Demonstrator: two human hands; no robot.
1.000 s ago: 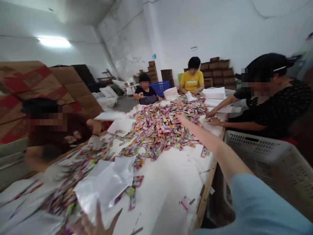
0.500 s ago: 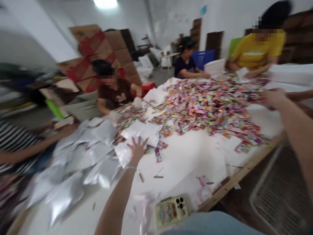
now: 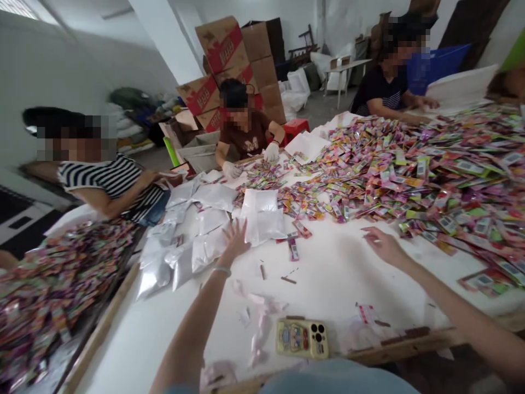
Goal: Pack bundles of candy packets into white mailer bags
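My left hand (image 3: pixel 235 241) has its fingers spread wide and lies flat against the filled silvery-white bags. Its fingertips touch the edge of a white pouch (image 3: pixel 264 225), and another plump bag (image 3: pixel 207 249) lies just left of it. Over the bare white tabletop (image 3: pixel 328 262), my right hand (image 3: pixel 384 247) hovers with fingers loosely stretched and apart, holding nothing. Beyond it spreads a big heap of small colourful printed sachets (image 3: pixel 381 175). A few loose sachets (image 3: pixel 293 249) lie between the two hands.
A phone in a yellow case (image 3: pixel 302 337) rests near the front edge beside crumpled plastic scraps (image 3: pixel 258 339). Another sachet pile (image 3: pixel 61 290) covers the left-hand table. Three people sit around the tables: one in stripes (image 3: pixel 117 189), one in brown (image 3: pixel 250 134), one in dark clothing (image 3: pixel 381 90).
The view has turned left, bringing in the person in stripes. My right hand has come away from the sachet heap to the bare tabletop. My left hand stays spread at the bags.
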